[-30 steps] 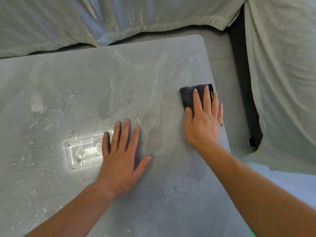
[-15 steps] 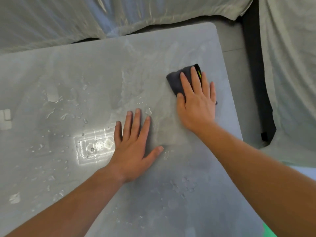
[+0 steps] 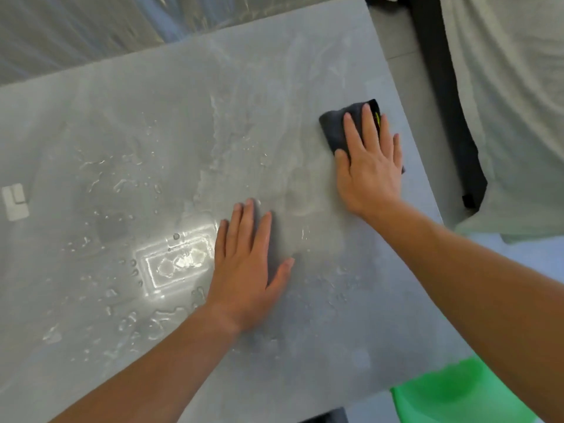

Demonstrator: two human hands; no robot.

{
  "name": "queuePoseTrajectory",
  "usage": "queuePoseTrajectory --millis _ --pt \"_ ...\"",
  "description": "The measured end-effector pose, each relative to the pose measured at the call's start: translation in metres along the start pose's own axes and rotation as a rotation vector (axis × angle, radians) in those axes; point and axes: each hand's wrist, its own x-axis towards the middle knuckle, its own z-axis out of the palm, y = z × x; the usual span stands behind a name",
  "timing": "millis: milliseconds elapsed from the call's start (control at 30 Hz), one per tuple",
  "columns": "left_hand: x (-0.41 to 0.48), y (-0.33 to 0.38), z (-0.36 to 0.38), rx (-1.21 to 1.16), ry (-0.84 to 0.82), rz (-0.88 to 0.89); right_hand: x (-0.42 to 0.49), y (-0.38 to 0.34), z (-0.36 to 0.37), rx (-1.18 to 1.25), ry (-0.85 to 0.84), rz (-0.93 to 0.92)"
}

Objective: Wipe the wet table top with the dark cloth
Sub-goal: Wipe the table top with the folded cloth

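Right hand [image 3: 370, 166] lies flat, fingers spread, palm pressing down on the dark cloth [image 3: 338, 128] at the right of the frame, near the table's right edge. Cloth shows past the fingertips; a yellow-green mark sits on its far corner. Left hand [image 3: 244, 270] rests flat, fingers together and thumb out, on the bare grey table top [image 3: 274, 377] at centre frame, holding nothing. Water droplets [image 3: 128, 184] scatter across the left half. Bright rectangular light reflection [image 3: 175, 264] just left of the left hand. Green object [image 3: 451, 395] at lower right.

Pale draped sheets [image 3: 503, 87] behind and right; green object [image 3: 451, 395] at lower right.
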Motion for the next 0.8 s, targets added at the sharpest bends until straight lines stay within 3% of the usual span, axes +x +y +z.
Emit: queuePoseTrajectory --millis 133,267,333,433,500,700,800 --pt "-0.002 -0.003 0.002 -0.15 -0.016 0.004 -0.081 -0.006 0.019 -0.071 0.016 -0.215" --pt "-0.002 -0.006 0.002 -0.158 -0.031 0.015 -0.124 0.018 0.018 -0.146 -0.094 -0.479" --pt "-0.001 -0.004 0.003 -0.102 -0.036 0.009 -0.095 0.025 0.011 -0.14 -0.08 -0.427" --pt "0.0 -0.002 0.004 -0.077 -0.032 -0.013 -0.057 0.018 0.005 -0.023 -0.018 -0.105" --pt "0.0 -0.002 0.002 -0.098 -0.03 -0.02 -0.072 0.005 0.014 0.002 0.016 -0.018" --pt "-0.005 0.008 0.003 0.014 0.043 -0.011 -0.159 0.027 0.016 -0.095 -0.125 -0.344" --pt "-0.007 0.018 0.012 0.032 0.037 -0.034 -0.115 0.043 0.002 -0.109 -0.121 -0.255"
